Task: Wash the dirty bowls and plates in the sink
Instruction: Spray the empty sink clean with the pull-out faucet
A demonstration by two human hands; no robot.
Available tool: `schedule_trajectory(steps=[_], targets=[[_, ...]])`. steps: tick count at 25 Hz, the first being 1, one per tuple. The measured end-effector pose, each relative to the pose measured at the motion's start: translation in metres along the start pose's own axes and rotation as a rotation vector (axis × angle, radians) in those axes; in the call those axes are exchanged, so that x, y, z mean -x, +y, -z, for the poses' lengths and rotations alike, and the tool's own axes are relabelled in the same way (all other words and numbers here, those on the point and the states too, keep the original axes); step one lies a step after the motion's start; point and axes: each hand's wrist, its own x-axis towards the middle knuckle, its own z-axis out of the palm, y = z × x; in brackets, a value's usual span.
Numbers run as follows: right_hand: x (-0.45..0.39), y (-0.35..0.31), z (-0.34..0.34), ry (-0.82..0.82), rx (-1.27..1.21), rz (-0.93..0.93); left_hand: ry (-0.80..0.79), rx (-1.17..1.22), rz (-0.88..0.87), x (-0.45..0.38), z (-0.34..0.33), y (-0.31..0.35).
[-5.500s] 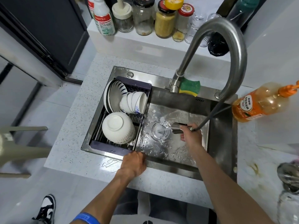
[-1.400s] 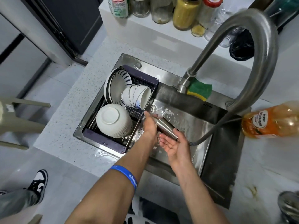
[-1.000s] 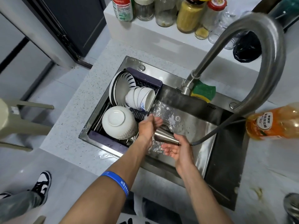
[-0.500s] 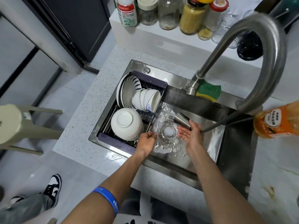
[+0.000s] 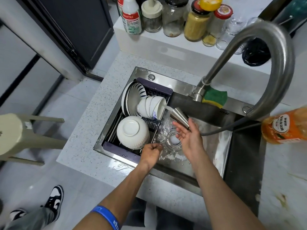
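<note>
Nearest the camera, the left hand [image 5: 152, 152] hangs low at the front of the sink [image 5: 216, 165], just beside the front corner of the rack [image 5: 116, 147]. Its grip is loosely curled and holds nothing. A second ago this hand was under the spray being rinsed; it has since dropped clear of the water.

The right hand [image 5: 189, 138] is over the drain [image 5: 174, 140]. It holds the rear of the spray head [image 5: 179, 116] at the thumb, and the other fingers lie nearly straight. Half a second ago the nozzle pointed down at the drain. It is now raised and turned left, and the jet lands on the rim of the nested bowls [image 5: 152, 108] lying on their sides in the rack.

Beside them a stack of inverted bowls [image 5: 132, 132] sits at the front of the rack, and the plates [image 5: 132, 97] stand on edge at its back. No ware is visible on the sink floor, only running water.

Further back, a sponge [image 5: 215, 97] lies on the sink ledge at the foot of the faucet [image 5: 274, 55].

Assessment: hand rinsing appears finished and the water is redirected to a last rinse of the racked bowls. The task looks close to complete. Risk noted: the jet strikes the rim at an angle and may splash onto the counter [image 5: 93, 130].
</note>
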Motion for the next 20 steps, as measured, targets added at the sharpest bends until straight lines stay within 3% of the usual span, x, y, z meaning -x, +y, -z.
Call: schedule_trajectory(steps=[12,20], targets=[[0.002,0.006,-0.031,-0.139,0.041,0.000,-0.082,0.040,-0.038,0.013,0.016,-0.003],[-0.011,-0.010,0.038,0.322,0.067,0.102,-0.275,-0.614,-0.118,0.009,0.026,-0.019]])
